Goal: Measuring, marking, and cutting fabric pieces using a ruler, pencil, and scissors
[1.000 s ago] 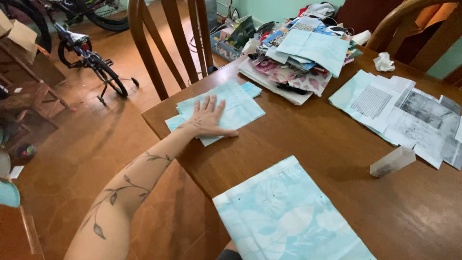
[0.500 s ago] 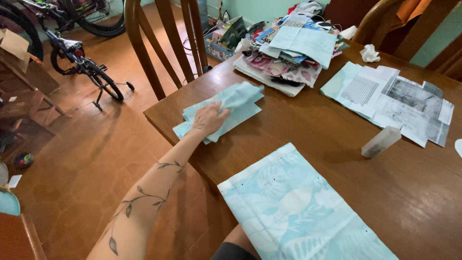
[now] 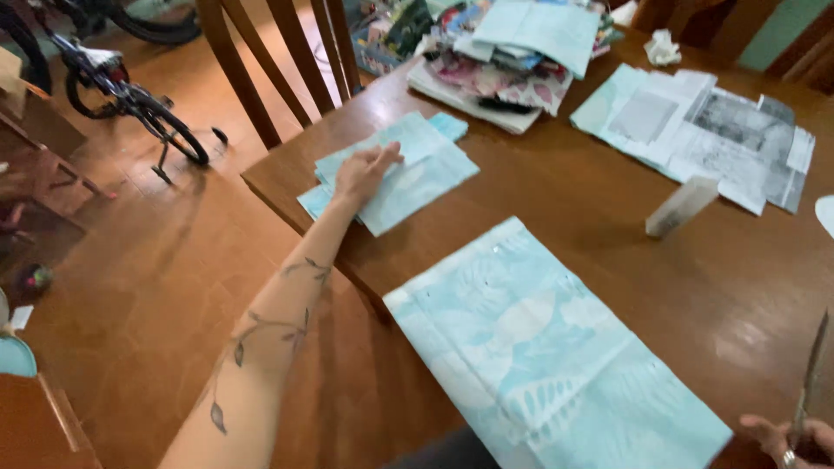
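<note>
My left hand (image 3: pixel 365 170) lies flat on a small stack of light blue fabric pieces (image 3: pixel 417 178) at the near left corner of the wooden table (image 3: pixel 591 208). A large light blue patterned fabric sheet (image 3: pixel 539 347) is spread on the table in front of me. My right hand (image 3: pixel 795 439) shows at the bottom right corner, closed around a thin dark metal tool, perhaps scissors (image 3: pixel 810 373), which points upward.
A wooden chair (image 3: pixel 278 61) stands at the table's far left side. A pile of fabrics and papers (image 3: pixel 512 52) sits at the back, printed paper sheets (image 3: pixel 704 130) at the right, a small white block (image 3: pixel 682 207) near them. A bicycle (image 3: pixel 130 95) stands on the floor.
My left hand has shifted slightly across the small fabric stack, fingers now closer together. The view has moved, and my right hand with the tool has come into sight.
</note>
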